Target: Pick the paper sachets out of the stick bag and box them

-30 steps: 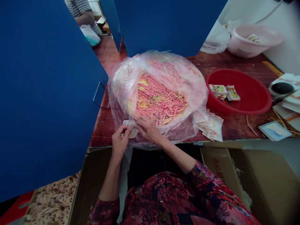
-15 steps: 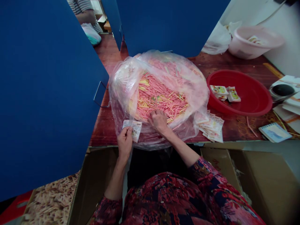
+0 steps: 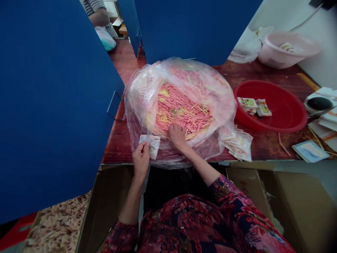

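Thin pink and yellow sticks [image 3: 184,109] fill a large clear plastic bag [image 3: 142,88] that lies open on the dark red table. My left hand [image 3: 141,158] pinches a small printed packet [image 3: 154,146] at the bag's near left edge. At the near side of the sticks, my right hand [image 3: 177,136] has its fingers bent down into them; the fingertips are hidden, so I cannot make out what they hold. Several flat packets [image 3: 240,144] lie in a pile right of the bag.
A red basin [image 3: 279,119] with small packs [image 3: 263,107] stands on the right, a pink basin [image 3: 279,58] behind it. A notepad [image 3: 310,151] lies near the front edge. Blue panels [image 3: 58,88] stand left and behind. A person's striped sleeve [image 3: 94,5] shows beyond.
The view has shifted slightly. My right hand's fingers have changed their pose a little among the sticks. My left hand still holds the packet in about the same place.
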The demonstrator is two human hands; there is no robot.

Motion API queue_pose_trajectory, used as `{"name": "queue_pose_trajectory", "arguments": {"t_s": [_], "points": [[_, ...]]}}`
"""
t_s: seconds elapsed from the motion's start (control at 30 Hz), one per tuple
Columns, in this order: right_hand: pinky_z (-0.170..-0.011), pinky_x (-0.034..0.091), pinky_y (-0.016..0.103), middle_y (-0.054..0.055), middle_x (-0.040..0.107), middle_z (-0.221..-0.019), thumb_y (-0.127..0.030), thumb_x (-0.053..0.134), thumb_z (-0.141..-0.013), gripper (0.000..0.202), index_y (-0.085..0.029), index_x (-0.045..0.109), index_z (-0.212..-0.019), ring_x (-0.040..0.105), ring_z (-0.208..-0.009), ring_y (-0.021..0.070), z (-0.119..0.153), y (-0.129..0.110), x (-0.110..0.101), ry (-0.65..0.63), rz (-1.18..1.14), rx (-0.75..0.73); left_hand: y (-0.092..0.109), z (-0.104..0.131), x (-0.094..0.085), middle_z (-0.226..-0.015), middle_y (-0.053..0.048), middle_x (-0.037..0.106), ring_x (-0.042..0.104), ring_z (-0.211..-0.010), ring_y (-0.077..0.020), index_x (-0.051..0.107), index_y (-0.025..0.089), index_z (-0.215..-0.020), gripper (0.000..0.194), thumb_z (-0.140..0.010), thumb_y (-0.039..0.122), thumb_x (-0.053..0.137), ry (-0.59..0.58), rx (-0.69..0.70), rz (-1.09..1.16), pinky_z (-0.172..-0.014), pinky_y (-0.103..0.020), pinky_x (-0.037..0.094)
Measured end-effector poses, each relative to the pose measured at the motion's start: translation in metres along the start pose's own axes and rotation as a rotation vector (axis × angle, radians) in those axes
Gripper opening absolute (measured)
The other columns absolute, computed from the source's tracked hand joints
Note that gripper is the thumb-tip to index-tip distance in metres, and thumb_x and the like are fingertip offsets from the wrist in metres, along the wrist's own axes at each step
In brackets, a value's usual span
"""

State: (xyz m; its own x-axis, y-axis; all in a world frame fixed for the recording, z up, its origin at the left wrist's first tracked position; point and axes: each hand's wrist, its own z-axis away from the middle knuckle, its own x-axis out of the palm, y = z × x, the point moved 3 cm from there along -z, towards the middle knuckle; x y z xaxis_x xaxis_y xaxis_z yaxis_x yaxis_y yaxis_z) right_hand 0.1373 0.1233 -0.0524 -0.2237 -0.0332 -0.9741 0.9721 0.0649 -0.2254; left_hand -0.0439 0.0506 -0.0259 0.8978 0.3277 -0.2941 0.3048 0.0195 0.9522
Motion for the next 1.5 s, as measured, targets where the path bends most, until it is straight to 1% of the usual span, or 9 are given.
{"name": "queue_pose_trajectory", "arguments": {"t_s": [0.2,0.4,0.53,0.7,0.83,1.0,1.2,1.33,1.5], "points": [[-0.082,0.037,0.038,0.013,0.069,-0.098,-0.017,0.032,-0.098,0.027,-0.014,0.055,-0.110,0.059,-0.091,0.0264,-0.003,0.023,-0.010,-0.042,-0.259,0.063,-0.004,-0.004,0.004,-0.070,0.002,0.062,0.053,-0.062,-0.0102,0.071,0.017,-0.082,0.033,-0.081,0.050,0.074,0.048,-0.131,0.277,-0.059,-0.019,0.044],[-0.066,0.036,0.029,0.004,0.062,-0.081,-0.025,0.035,-0.098,0.021,-0.017,0.054,-0.101,0.053,-0.069,0.0184,-0.007,0.040,-0.019,-0.146,-0.554,-0.051,0.014,-0.019,0.039,-0.073,0.002,0.064,0.058,-0.067,-0.0084,0.069,0.018,-0.079,0.032,-0.074,0.045,0.084,-0.077,-0.217,0.803,-0.069,-0.019,0.048],[-0.072,0.040,0.031,0.011,0.068,-0.096,-0.016,0.038,-0.095,0.024,-0.015,0.057,-0.109,0.060,-0.081,0.0218,-0.005,0.029,-0.020,-0.209,-0.311,-0.064,0.022,-0.021,0.054,-0.082,-0.001,0.071,0.065,-0.077,-0.0110,0.070,0.018,-0.080,0.030,-0.072,0.042,0.085,-0.065,-0.260,0.875,-0.076,-0.022,0.050],[-0.087,0.043,0.041,0.021,0.064,-0.118,-0.022,0.040,-0.100,0.031,-0.012,0.058,-0.122,0.061,-0.107,0.0324,0.001,0.000,-0.015,-0.125,0.045,-0.051,0.015,-0.014,0.047,-0.078,0.001,0.070,0.064,-0.070,-0.0086,0.069,0.018,-0.077,0.031,-0.070,0.041,0.087,-0.019,-0.300,0.879,-0.070,-0.019,0.050],[-0.091,0.042,0.046,0.021,0.062,-0.119,-0.020,0.035,-0.102,0.032,-0.013,0.062,-0.118,0.059,-0.112,0.0338,0.003,-0.010,-0.009,-0.047,0.116,-0.072,0.008,-0.012,0.038,-0.076,0.001,0.069,0.065,-0.069,-0.0088,0.067,0.017,-0.077,0.034,-0.068,0.041,0.089,0.007,-0.332,0.858,-0.066,-0.018,0.050],[-0.092,0.041,0.047,0.020,0.062,-0.121,-0.019,0.035,-0.101,0.031,-0.012,0.058,-0.120,0.058,-0.112,0.0328,-0.001,0.003,-0.005,-0.076,0.064,-0.071,0.005,-0.014,0.034,-0.078,0.001,0.071,0.068,-0.072,-0.0104,0.066,0.017,-0.078,0.034,-0.069,0.041,0.088,0.030,-0.317,0.853,-0.068,-0.019,0.052],[-0.075,0.040,0.034,0.008,0.064,-0.088,-0.023,0.037,-0.099,0.021,-0.015,0.051,-0.112,0.056,-0.077,0.0213,-0.004,0.030,-0.018,-0.160,-0.378,-0.008,0.009,-0.015,0.036,-0.081,0.001,0.071,0.067,-0.074,-0.0095,0.066,0.018,-0.080,0.031,-0.073,0.041,0.086,0.005,-0.293,0.866,-0.072,-0.021,0.052],[-0.069,0.039,0.027,0.000,0.055,-0.083,-0.030,0.044,-0.095,0.011,-0.021,0.048,-0.090,0.048,-0.074,0.0150,0.000,0.041,-0.038,-0.147,-0.812,-0.062,0.018,-0.024,0.050,-0.085,-0.001,0.073,0.068,-0.081,-0.0121,0.068,0.018,-0.083,0.028,-0.076,0.042,0.083,-0.022,-0.261,0.855,-0.077,-0.024,0.052],[-0.063,0.041,0.025,-0.003,0.053,-0.070,-0.034,0.054,-0.087,0.020,-0.019,0.053,-0.074,0.049,-0.064,0.0115,0.009,0.030,-0.047,-0.456,-1.226,-0.125,0.032,-0.052,0.080,-0.091,-0.003,0.075,0.070,-0.090,-0.0151,0.071,0.017,-0.084,0.023,-0.076,0.035,0.082,-0.073,-0.261,0.958,-0.086,-0.027,0.052]]}}
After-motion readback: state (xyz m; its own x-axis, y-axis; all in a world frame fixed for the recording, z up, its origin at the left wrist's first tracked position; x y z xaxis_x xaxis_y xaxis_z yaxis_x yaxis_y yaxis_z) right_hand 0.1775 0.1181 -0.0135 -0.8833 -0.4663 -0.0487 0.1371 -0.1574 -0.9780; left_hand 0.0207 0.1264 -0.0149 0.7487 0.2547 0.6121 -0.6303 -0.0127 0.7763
